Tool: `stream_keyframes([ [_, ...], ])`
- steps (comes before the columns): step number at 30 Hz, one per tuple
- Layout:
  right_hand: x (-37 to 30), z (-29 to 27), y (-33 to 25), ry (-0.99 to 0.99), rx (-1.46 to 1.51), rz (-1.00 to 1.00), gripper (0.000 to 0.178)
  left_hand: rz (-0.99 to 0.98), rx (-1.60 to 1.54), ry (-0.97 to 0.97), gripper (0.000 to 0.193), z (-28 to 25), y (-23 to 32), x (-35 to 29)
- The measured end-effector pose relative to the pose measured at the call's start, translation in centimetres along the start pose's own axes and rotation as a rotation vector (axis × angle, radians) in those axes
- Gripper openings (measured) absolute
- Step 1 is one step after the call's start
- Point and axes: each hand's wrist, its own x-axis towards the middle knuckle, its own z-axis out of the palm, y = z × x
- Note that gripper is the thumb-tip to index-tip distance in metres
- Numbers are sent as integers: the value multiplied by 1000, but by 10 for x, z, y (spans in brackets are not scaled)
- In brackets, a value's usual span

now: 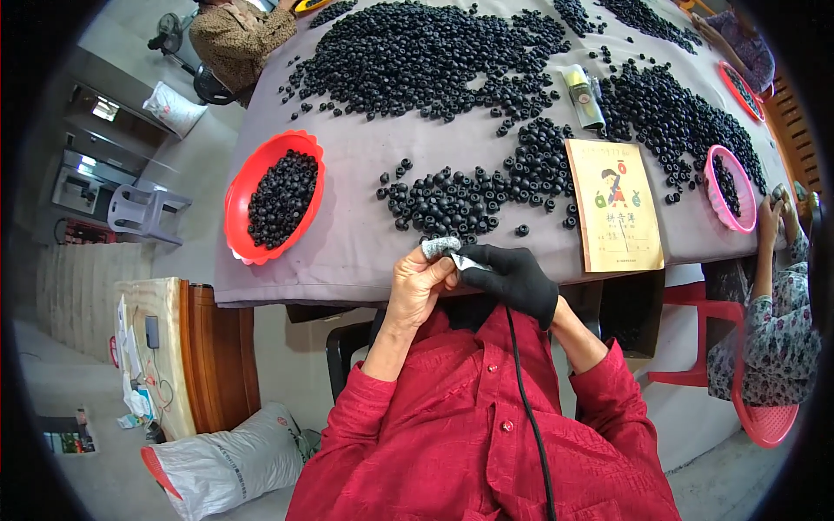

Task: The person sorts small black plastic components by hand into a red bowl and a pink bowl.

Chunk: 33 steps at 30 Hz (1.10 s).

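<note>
My two hands meet just off the table's near edge. Bare except for a greyish-white wrap [440,247] on a finger, my left hand [417,285] is closed in a pinch. My right hand [514,282], in a black glove, is also closed, its fingertips against the left ones. A small white pointed piece [470,263] shows at the right fingertips; whether it is held or wrapped on is unclear. What lies between the fingertips is dark and too small to make out. Just beyond is a loose pile of black beads [447,200] with holes.
A red scalloped basket [317,195] of beads stands left, a yellow booklet [615,208] right, near a clear packet [583,97]. A larger bead heap [417,56] covers the far table. Other people sit around, one by a pink basket [714,204]. A black cord [524,391] crosses my shirt.
</note>
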Motion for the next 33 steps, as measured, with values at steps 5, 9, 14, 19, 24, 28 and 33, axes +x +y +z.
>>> stream_keyframes([
  [5,-1,0,-1,20,-42,4,33,-28,-25,14,16,1,0,-1],
  [9,0,0,-2,12,-1,9,32,-36,-39,19,16,3,1,0],
  [14,0,1,-2,19,-2,22,32,-23,-6,-2,15,1,1,0],
  [19,0,0,3,19,-53,-17,32,-8,22,-2,17,1,1,-1],
  [24,-1,2,-2,28,-63,-4,32,15,41,15,19,3,-1,-3],
  [28,0,1,-3,22,-33,9,32,1,38,19,19,4,-1,-1],
  [33,4,1,-2,33,-92,18,32,21,112,18,18,3,1,-1],
])
